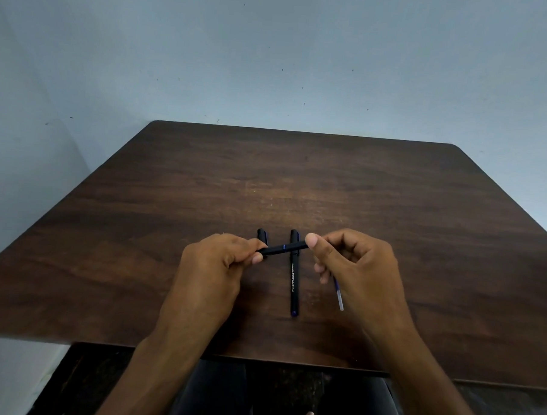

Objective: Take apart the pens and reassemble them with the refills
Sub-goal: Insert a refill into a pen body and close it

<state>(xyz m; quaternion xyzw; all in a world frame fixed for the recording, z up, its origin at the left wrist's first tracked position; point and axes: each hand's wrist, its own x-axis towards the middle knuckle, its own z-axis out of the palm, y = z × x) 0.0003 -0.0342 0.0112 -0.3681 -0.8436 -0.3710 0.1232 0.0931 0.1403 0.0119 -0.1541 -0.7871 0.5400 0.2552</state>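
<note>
I hold a black pen [283, 248] crosswise above the table, between both hands. My left hand [215, 264] grips its left end with curled fingers. My right hand [354, 261] pinches its right end between thumb and forefinger. A thin refill [338, 294] with a clear lower part sticks out below my right hand's fingers. A second black pen [294, 283] with white lettering lies lengthwise on the table beneath the held one. A black pen cap [262, 235] lies just behind my left hand's fingers.
The dark wooden table [298, 183] stands against a pale blue wall. Its near edge runs just above my lap, and dark floor shows below it.
</note>
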